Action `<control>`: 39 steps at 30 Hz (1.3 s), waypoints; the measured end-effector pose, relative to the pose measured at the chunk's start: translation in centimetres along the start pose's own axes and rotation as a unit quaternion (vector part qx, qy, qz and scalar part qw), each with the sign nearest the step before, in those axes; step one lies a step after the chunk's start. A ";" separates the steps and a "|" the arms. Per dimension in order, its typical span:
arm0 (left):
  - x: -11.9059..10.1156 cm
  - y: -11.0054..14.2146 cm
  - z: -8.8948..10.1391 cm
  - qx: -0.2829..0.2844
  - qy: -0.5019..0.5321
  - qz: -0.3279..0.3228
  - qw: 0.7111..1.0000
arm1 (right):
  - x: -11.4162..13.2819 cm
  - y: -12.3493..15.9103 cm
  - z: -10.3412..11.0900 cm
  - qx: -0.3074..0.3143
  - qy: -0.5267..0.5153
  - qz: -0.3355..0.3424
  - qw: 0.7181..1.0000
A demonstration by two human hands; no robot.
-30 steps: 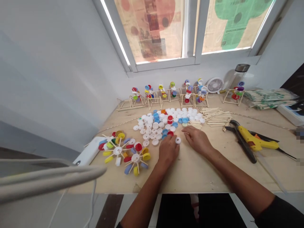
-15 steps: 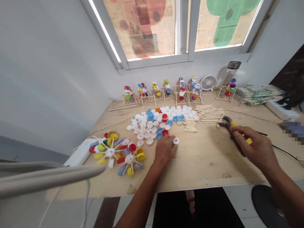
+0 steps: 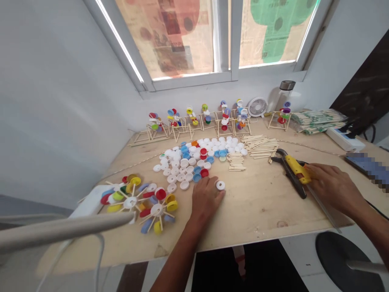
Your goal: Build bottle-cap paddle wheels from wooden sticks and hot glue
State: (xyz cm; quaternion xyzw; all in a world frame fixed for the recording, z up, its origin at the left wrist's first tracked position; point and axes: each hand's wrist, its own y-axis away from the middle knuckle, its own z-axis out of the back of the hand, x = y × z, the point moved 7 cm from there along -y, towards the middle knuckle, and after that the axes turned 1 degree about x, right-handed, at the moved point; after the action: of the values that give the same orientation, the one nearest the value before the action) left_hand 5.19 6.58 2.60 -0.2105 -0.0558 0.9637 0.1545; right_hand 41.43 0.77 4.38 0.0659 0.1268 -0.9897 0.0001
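Observation:
My left hand [image 3: 207,198] rests on the table with a small white bottle cap [image 3: 220,185] pinched at its fingertips. The cap has a hole in its middle. My right hand [image 3: 340,184] is closed round the rear of a yellow glue gun [image 3: 299,170], with a clear glue stick [image 3: 324,209] trailing behind it. Under and beside the gun lie black-handled pliers [image 3: 293,180], apart from my fingers. A pile of white, blue and red bottle caps [image 3: 184,163] spreads just beyond my left hand.
Two stick-and-cap wheels [image 3: 157,209] lie at the left. Short wooden sticks [image 3: 259,146] are heaped past the pliers. Stick frames with coloured caps [image 3: 225,121], a small fan [image 3: 257,107] and a bottle [image 3: 284,95] line the wall. A power strip [image 3: 345,139] and phone [image 3: 367,166] are at right.
My right hand has left the pliers' black handle and taken hold of the yellow glue gun. My left hand still pinches the white cap. The whole view has shifted a little.

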 end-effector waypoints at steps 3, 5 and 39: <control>-0.2 0.1 -0.1 0.016 -0.025 -0.016 0.999 | -0.3 -0.2 -0.9 0.029 0.016 0.000 0.999; -0.2 0.1 -0.1 0.022 -0.030 -0.018 0.999 | -0.4 -0.3 -1.2 0.039 0.022 -0.002 0.999; 5.8 5.3 3.3 -0.129 0.046 0.101 0.985 | -3.1 -0.4 -3.0 -0.029 0.004 -0.019 0.999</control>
State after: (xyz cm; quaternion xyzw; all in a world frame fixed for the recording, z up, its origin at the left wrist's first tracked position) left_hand -2.71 3.28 2.40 -0.2768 -0.1510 0.9485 0.0307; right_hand 44.87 1.81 2.01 0.0675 0.1563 -0.9852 -0.0175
